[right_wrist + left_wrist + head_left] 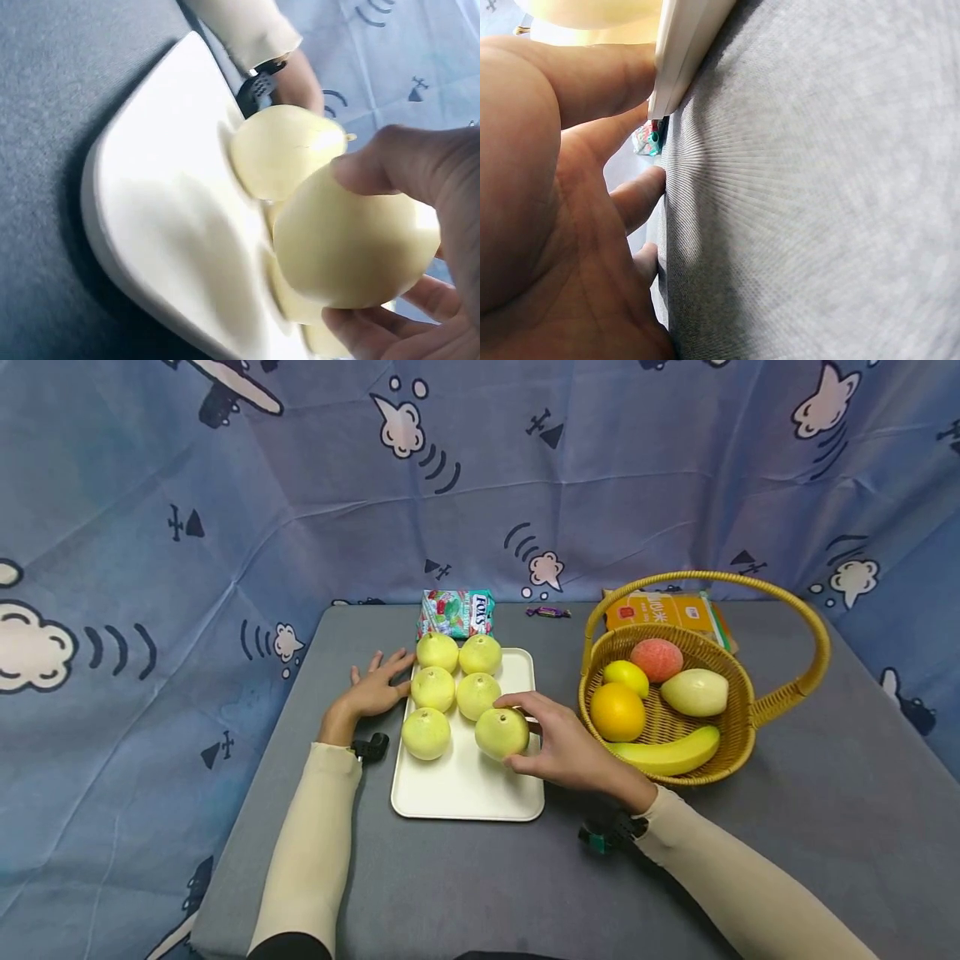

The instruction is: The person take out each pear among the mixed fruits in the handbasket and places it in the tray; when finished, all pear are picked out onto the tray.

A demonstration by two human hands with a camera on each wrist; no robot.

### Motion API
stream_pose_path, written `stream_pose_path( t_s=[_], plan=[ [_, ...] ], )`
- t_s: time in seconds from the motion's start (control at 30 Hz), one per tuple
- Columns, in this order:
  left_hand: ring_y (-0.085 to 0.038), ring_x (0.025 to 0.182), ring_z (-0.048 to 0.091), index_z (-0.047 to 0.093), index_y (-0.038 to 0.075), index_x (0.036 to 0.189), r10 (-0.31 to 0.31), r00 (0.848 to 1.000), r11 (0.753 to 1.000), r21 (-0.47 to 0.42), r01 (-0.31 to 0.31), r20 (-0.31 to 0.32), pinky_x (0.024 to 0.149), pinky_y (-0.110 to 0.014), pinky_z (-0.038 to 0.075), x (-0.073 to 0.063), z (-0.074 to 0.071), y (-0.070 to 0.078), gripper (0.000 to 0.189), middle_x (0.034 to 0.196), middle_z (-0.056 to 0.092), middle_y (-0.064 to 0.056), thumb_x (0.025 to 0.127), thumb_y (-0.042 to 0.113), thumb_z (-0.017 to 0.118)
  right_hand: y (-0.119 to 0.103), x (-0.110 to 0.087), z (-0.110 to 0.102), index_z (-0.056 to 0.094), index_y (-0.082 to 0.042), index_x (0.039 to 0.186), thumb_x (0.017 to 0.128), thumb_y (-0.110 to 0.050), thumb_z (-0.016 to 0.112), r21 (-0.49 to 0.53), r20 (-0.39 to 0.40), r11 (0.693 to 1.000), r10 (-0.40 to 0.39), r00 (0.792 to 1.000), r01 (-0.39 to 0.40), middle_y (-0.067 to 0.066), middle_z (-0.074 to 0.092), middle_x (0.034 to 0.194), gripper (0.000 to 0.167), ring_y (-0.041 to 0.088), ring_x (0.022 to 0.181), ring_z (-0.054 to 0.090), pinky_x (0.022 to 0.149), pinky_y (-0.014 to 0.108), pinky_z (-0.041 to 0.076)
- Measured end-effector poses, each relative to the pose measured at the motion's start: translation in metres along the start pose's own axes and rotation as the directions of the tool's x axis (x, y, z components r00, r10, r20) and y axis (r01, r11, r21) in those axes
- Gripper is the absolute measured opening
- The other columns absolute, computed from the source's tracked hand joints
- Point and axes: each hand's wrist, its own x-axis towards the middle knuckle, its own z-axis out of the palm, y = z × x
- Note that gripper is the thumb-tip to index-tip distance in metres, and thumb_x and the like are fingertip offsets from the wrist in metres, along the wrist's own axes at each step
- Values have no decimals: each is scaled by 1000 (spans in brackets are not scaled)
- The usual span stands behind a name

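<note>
A white tray [465, 797] lies on the table with several round yellow-green apples [433, 688] in two columns. My right hand [566, 745] grips one apple [356, 238] between thumb and fingers at the near end of the right column. In the right wrist view that apple appears held just above the tray, beside another apple [281, 150]. At the tray's left side, my left hand [372, 687] rests with fingers spread and straight. The left wrist view shows its thumb [604, 79] touching the tray's outer wall [686, 56].
To the right stands a yellow wicker basket [738, 752] with a tall handle, holding an orange, a lemon, a banana, a peach and a pale fruit. An orange packet [667, 612] lies behind it. A FOX'S candy bag [456, 612] and a purple wrapped candy [548, 612] lie at the back.
</note>
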Motion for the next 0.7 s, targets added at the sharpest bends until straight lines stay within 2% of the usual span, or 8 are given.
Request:
stream_pose_path(
  t_s=[0.17, 0.33, 0.57, 0.7],
  plan=[
    [-45, 170, -12, 29, 17, 176, 2, 1000, 1000, -4, -2, 3, 124, -77, -24, -2, 0, 2, 66, 186, 13, -12, 116, 35, 50, 11, 8, 18, 64, -7, 143, 80, -10, 98, 25, -15, 1000, -11, 1000, 12, 14, 67, 142, 71, 29, 128, 68, 104, 46, 63],
    [-44, 171, -11, 30, 17, 175, 1, 1000, 1000, -3, -1, 3, 124, -77, -24, -2, 0, 2, 66, 186, 13, -12, 116, 36, 51, 19, 14, 32, 64, -6, 142, 80, -14, 99, 3, -26, 999, -46, 999, 46, 12, 69, 140, 72, 27, 126, 68, 108, 44, 61],
    [-45, 171, -11, 29, 18, 176, 4, 1000, 1000, 5, -4, 0, 124, -78, -22, 0, 0, 0, 66, 186, 13, -12, 116, 37, 51, 20, 21, 42, 65, -11, 146, 81, -17, 100, 16, -62, 1000, -17, 998, 18, 11, 62, 143, 74, 26, 132, 64, 107, 42, 61],
    [-45, 171, -11, 29, 17, 176, 1, 1000, 1000, 6, -1, -2, 125, -78, -22, 0, 0, 1, 66, 186, 13, -12, 116, 37, 51, 20, 25, 44, 65, -9, 148, 82, -17, 100, 10, -75, 1000, -19, 997, 19, 14, 60, 140, 75, 29, 131, 65, 105, 43, 62]
  ],
)
